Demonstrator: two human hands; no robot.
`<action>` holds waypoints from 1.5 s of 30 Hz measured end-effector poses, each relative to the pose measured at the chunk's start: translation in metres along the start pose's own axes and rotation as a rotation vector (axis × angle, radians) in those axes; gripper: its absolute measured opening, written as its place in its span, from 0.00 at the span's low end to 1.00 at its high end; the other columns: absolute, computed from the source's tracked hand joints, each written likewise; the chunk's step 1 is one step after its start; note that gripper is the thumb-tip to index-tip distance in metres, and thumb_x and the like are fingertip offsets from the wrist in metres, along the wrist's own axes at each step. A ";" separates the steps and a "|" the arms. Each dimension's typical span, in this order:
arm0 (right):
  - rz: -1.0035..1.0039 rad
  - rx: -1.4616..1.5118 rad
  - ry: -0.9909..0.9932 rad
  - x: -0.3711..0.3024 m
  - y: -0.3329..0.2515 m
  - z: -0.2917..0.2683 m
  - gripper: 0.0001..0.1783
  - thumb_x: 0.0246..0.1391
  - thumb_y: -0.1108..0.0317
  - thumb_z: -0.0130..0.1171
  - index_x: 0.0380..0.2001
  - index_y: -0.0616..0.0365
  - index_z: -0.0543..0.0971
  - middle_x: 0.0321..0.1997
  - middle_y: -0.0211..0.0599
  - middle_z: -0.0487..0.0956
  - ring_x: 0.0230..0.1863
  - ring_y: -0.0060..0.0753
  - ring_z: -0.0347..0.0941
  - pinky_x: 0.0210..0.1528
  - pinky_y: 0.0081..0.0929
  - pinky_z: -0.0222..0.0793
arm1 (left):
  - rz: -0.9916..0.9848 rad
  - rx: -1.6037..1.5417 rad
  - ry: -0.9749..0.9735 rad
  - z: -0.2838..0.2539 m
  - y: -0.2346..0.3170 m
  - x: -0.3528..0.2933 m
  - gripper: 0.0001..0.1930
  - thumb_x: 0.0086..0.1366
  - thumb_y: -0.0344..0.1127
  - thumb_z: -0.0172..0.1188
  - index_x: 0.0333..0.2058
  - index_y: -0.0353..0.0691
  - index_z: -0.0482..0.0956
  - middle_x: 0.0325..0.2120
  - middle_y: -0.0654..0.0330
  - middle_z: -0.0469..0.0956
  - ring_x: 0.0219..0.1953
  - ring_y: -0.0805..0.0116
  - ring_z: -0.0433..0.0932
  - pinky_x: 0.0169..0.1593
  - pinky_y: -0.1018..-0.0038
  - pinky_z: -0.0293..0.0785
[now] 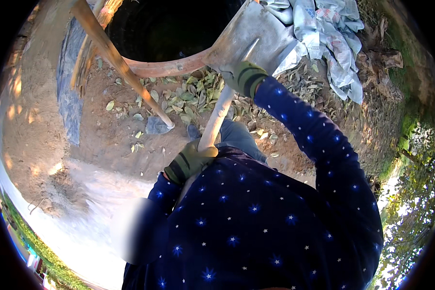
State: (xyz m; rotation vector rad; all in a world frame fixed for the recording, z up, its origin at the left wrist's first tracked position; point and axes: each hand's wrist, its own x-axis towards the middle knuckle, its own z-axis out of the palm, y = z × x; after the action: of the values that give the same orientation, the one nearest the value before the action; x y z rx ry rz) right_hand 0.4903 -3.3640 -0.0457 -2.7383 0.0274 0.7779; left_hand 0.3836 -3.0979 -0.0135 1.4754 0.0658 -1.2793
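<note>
I hold a shovel slantwise in front of me, its flat grey metal blade (263,35) up beside the round pit. My left hand (191,162), in a green and black work glove, is closed round the wooden shaft (215,116) close to my body. Higher up, where the shaft meets the blade, my right hand (245,79) grips the shovel in a matching glove. Its fingertips are partly hidden. The blade overlaps the reddish rim (174,67) of the pit in this view; whether it touches the rim I cannot tell.
A hoe with a wooden handle (123,70) slants across the left, its blade (158,125) on the soil. Dry leaves (191,96) litter the ground below the rim. Crumpled pale plastic sacks (319,41) lie at the right. A bundle of sticks (84,58) stands left of the pit.
</note>
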 end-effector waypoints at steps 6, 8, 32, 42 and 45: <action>-0.108 0.224 0.223 -0.006 -0.001 0.016 0.18 0.64 0.58 0.49 0.54 0.47 0.79 0.34 0.52 0.82 0.35 0.51 0.81 0.44 0.40 0.76 | -0.007 -0.047 -0.021 -0.001 -0.013 0.009 0.13 0.62 0.41 0.66 0.35 0.36 0.80 0.22 0.68 0.76 0.25 0.78 0.73 0.30 0.77 0.70; -0.091 0.274 0.231 -0.001 -0.006 0.013 0.19 0.65 0.59 0.48 0.56 0.43 0.78 0.33 0.52 0.82 0.34 0.47 0.81 0.44 0.37 0.77 | 0.022 -0.028 -0.005 -0.002 -0.015 0.009 0.14 0.62 0.42 0.66 0.36 0.36 0.80 0.23 0.66 0.77 0.25 0.77 0.74 0.31 0.77 0.71; -0.027 0.136 0.079 0.016 -0.013 0.005 0.20 0.64 0.57 0.51 0.56 0.47 0.78 0.43 0.51 0.83 0.45 0.52 0.81 0.52 0.40 0.75 | -0.046 0.014 -0.024 -0.004 -0.003 0.003 0.16 0.61 0.46 0.65 0.35 0.38 0.81 0.22 0.67 0.77 0.23 0.77 0.73 0.30 0.74 0.70; -0.060 0.146 0.115 0.012 -0.006 0.005 0.19 0.64 0.58 0.48 0.51 0.52 0.80 0.41 0.51 0.83 0.43 0.51 0.81 0.50 0.38 0.76 | 0.109 -0.041 -0.049 -0.003 -0.028 0.013 0.18 0.59 0.48 0.67 0.35 0.38 0.82 0.22 0.68 0.76 0.25 0.77 0.74 0.31 0.76 0.70; -0.086 0.062 0.092 -0.015 0.009 0.006 0.20 0.64 0.56 0.50 0.53 0.50 0.80 0.41 0.51 0.83 0.43 0.51 0.81 0.51 0.39 0.75 | 0.030 -0.042 -0.052 -0.003 -0.019 0.009 0.16 0.59 0.46 0.66 0.36 0.38 0.82 0.23 0.68 0.77 0.25 0.77 0.73 0.30 0.75 0.70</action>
State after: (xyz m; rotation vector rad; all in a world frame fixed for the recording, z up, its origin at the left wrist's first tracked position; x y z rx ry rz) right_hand 0.4739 -3.3717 -0.0456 -2.6952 -0.0462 0.6172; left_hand 0.3775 -3.0937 -0.0335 1.4020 0.0361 -1.2844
